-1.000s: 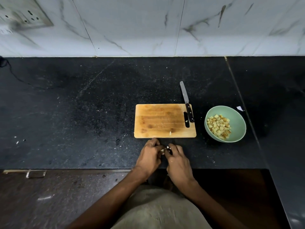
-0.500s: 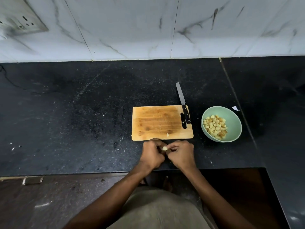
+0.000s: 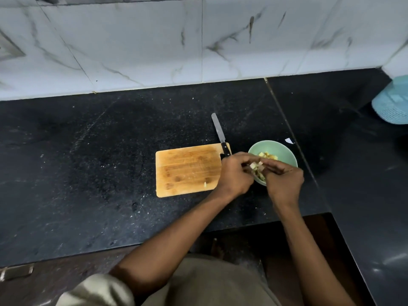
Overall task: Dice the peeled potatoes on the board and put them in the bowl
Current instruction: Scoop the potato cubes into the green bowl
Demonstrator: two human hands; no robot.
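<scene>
A green bowl (image 3: 284,151) with diced potato (image 3: 268,155) in it stands right of the wooden board (image 3: 187,168). Both my hands are over the bowl's near left rim. My left hand (image 3: 235,173) and my right hand (image 3: 284,182) have their fingertips together, with a few small potato pieces (image 3: 254,166) pinched between them. One small potato bit (image 3: 205,184) lies near the board's front edge. A black-handled knife (image 3: 219,134) lies at the board's far right corner, its blade pointing away over the counter.
The black stone counter (image 3: 88,162) runs back to a white marble-tiled wall. A light blue ribbed object (image 3: 393,102) stands at the far right. A small white scrap (image 3: 289,141) lies behind the bowl. The counter's front edge drops off just below my forearms.
Both hands, pinching the potato bits, have moved from the counter in front of the board to the right, over the bowl. The view has shifted right.
</scene>
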